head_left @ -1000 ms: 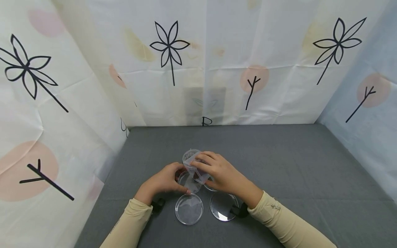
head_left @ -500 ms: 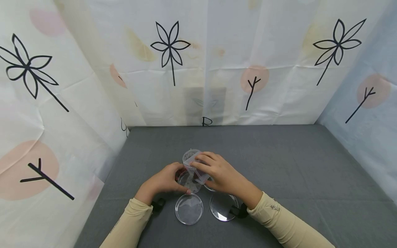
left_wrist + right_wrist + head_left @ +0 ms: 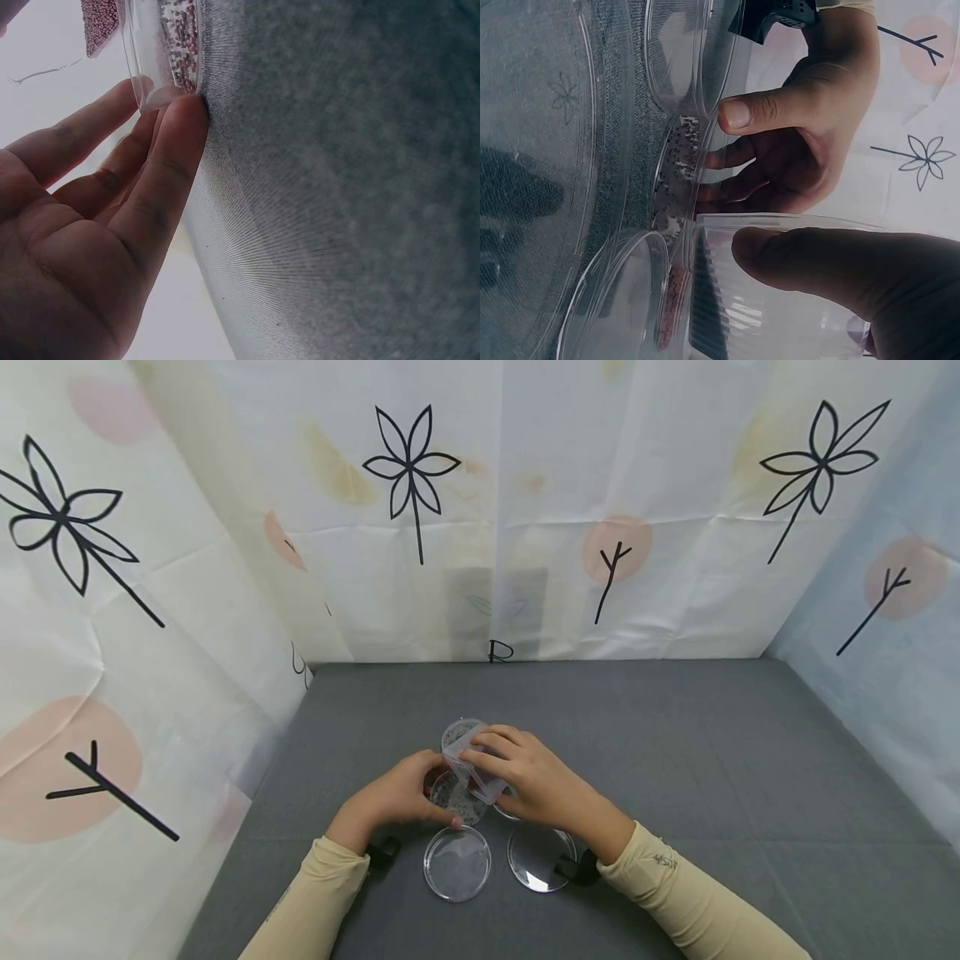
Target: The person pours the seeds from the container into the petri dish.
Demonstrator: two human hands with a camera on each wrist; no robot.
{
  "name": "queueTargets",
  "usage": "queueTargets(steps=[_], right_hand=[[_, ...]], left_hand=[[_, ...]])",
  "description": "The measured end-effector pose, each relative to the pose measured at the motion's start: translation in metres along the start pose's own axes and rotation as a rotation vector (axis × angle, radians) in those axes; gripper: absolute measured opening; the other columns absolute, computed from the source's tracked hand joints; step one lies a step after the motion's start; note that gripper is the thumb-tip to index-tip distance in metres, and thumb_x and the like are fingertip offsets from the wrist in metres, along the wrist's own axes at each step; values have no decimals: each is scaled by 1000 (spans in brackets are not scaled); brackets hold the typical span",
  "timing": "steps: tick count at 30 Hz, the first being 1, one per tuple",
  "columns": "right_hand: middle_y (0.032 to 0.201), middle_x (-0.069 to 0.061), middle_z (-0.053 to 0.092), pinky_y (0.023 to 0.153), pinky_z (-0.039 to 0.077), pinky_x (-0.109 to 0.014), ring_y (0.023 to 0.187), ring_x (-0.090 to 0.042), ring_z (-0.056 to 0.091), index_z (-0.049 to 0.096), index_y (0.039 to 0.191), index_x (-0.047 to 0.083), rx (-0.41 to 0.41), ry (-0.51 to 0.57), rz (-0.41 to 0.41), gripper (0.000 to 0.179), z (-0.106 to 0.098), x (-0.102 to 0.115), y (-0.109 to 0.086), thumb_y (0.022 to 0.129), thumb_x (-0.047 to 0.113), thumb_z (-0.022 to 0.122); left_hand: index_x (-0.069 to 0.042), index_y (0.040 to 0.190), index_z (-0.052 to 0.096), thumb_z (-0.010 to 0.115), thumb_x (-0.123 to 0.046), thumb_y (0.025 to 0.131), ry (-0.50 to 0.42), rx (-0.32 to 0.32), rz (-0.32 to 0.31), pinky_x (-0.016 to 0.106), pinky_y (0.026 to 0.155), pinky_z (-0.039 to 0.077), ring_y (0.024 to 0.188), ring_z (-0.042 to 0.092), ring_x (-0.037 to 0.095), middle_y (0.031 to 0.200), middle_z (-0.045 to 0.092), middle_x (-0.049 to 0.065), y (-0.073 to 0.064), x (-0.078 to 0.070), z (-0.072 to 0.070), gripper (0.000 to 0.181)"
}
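Observation:
My left hand holds the rim of a clear petri dish on the grey table, with the thumb at the near side and fingers at the far side. Small reddish-brown grains lie in that dish; they look like seeds or tiny beads. Above it, my right hand grips a clear, straight-sided plastic container, tilted toward the dish. More of the same grains show in its low corner in the left wrist view. The right hand's fingers hide part of the container.
Behind the hands stands another petri dish with grains. One more dish is partly hidden beneath the right hand. Two clear round dishes or lids, a left one and a right one, lie nearest the person. Patterned cloth walls surround the table.
Grains have spread over the dish at the left hand, which looked nearly clear a second ago. Both hands and the tilted container have stayed almost in place.

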State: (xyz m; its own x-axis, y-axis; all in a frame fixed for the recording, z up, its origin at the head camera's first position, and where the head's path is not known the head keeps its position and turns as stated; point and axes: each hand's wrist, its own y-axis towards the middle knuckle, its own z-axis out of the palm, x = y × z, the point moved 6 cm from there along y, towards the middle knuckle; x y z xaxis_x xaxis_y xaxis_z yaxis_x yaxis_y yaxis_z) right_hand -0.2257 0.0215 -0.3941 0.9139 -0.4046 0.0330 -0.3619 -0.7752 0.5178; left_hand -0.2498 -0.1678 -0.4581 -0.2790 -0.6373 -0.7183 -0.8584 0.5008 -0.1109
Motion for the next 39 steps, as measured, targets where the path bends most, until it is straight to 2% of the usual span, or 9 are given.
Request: queueTargets(steps=[10, 20, 29, 39], right_hand=[[139, -9, 67, 106, 54, -50, 137, -34, 57, 66, 143, 16, -10, 2, -2, 79, 1, 0, 0, 70, 10, 99], [142, -9, 65, 107, 53, -52, 140, -35, 56, 65, 145, 17, 13, 6, 18, 80, 1, 0, -2, 72, 9, 97], [142, -9, 65, 107, 53, -52, 140, -34, 55, 64, 146, 17, 17, 1, 19, 81, 2, 1, -2, 72, 12, 98], [142, -9, 64, 105, 53, -50, 137, -30, 58, 61, 145, 15, -25, -31, 43, 83, -1, -3, -3, 71, 18, 99]], left_hand=[[-6, 126, 67, 99, -33, 76, 12, 1, -1, 34, 73, 49, 88, 55, 19, 107, 62, 8, 0, -1, -1, 66], [-5, 126, 67, 99, -33, 74, 26, -3, 0, 34, 74, 49, 89, 56, 19, 108, 64, 9, 0, -3, -2, 67], [-6, 126, 68, 99, -35, 74, 19, -3, -2, 35, 80, 51, 96, 61, 22, 112, 65, 9, -1, -4, -1, 67], [-8, 129, 68, 100, -35, 73, 20, -10, -1, 38, 86, 55, 101, 63, 19, 117, 67, 7, -1, -3, -1, 70]])
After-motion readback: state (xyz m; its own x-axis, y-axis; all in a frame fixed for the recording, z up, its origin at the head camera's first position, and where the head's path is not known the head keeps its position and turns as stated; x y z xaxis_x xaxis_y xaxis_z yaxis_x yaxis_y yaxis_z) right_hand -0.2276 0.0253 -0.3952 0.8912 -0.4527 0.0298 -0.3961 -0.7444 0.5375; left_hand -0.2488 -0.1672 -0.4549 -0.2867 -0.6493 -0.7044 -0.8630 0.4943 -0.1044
